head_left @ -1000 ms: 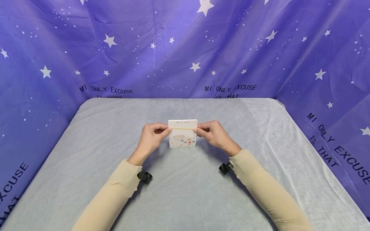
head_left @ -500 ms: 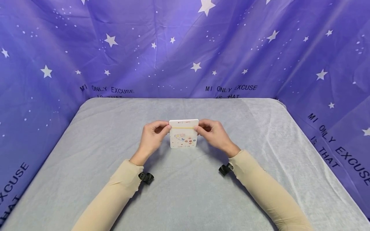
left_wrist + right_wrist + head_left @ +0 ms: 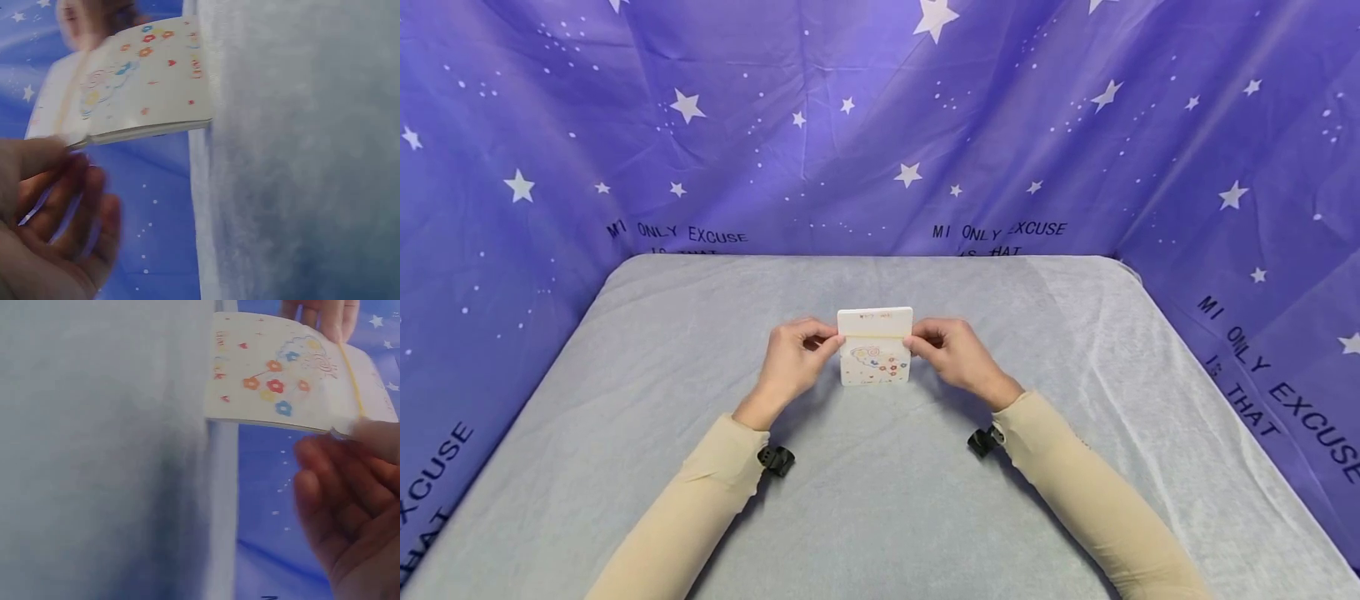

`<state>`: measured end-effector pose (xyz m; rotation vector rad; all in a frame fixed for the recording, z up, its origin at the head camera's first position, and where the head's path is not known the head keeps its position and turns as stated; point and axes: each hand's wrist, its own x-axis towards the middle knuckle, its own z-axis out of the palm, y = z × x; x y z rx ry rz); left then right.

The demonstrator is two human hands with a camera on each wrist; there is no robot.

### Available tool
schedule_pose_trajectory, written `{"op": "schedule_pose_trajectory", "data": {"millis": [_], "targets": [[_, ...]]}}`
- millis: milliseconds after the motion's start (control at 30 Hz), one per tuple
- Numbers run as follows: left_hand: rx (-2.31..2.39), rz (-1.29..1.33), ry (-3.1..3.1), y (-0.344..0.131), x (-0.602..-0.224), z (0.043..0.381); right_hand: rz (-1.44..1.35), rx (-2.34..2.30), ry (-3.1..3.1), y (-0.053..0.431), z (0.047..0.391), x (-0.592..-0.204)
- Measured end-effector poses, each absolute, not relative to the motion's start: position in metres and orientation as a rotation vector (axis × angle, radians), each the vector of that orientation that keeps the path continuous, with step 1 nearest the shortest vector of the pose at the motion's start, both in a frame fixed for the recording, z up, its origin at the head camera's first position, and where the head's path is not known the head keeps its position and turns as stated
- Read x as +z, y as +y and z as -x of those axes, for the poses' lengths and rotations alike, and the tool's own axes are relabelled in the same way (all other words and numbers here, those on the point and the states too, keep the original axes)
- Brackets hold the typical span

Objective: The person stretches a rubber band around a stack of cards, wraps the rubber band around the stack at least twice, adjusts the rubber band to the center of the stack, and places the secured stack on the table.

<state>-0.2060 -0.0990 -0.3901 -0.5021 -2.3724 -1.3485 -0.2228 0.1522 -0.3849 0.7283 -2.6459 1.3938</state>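
A small white notepad (image 3: 876,367) stands upright on its lower edge at the middle of the table. Printed flowers, hearts and a cloud-like drawing decorate its front, and its edge shows thin layers in the left wrist view. Across its upper part runs a thin yellow rubber band (image 3: 351,372). My left hand (image 3: 793,357) pinches the notepad's left edge at the band, thumb in front. On the opposite edge my right hand (image 3: 958,354) pinches at the same height. The other fingers of both hands curl loosely behind. The notepad's back is hidden.
A grey-blue cloth covers the table (image 3: 880,500). Behind and at both sides hangs a purple curtain (image 3: 850,142) with white stars and black lettering. Black wrist cameras (image 3: 777,460) sit at both sleeve cuffs.
The step across the notepad's front, seen a second ago, has flattened. The band and both thumbs sit slightly lower from the top edge than half a second ago.
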Motion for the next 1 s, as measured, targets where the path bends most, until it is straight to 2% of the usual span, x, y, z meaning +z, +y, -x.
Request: {"op": "schedule_pose_trajectory", "data": {"millis": [267, 467, 733, 1000], "targets": [[-1.400, 0.444, -2.510, -0.103, -0.388, 0.208, -0.758, 1.347, -2.740, 0.154, 0.226, -0.390], [-1.570, 0.465, -2.420, -0.105, -0.380, 0.207, -0.717, 1.566, -2.606, 0.155, 0.226, -0.385], [-1.291, 0.525, -2.581, -0.103, -0.376, 0.204, -0.768, 1.491, -2.690, 0.157, 0.223, -0.381], [-1.235, 0.562, -2.671, -0.103, -0.376, 0.202, -0.819, 1.423, -2.750, 0.158, 0.223, -0.380]]}}
